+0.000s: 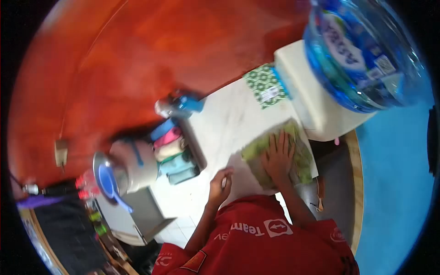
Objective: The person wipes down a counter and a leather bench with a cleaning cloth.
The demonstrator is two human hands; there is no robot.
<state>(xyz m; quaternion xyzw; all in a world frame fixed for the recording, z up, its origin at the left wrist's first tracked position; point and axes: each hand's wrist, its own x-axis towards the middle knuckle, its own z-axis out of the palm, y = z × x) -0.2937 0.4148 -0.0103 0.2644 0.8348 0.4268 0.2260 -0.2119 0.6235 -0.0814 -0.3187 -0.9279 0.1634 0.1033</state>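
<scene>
My right hand point(278, 158) lies flat with its fingers spread on a green cloth point(256, 158). The cloth is spread and a little wrinkled on the white tabletop point(222, 114), close to its right edge. Near the table's front edge my left hand point(220, 187) hovers, its fingers curled in and nothing visible in them. To the left of that hand stands a dark tray with rolled cloths point(176, 149) in blue, pink, cream and teal.
A big blue water bottle point(348, 59) sits on a cream dispenser point(298, 82) at the right. Beside the dispenser lies a green patterned packet point(266, 86). Clear bottles point(178, 106) stand by the red wall. At left, a blue ladle point(109, 183) rests in a metal bowl.
</scene>
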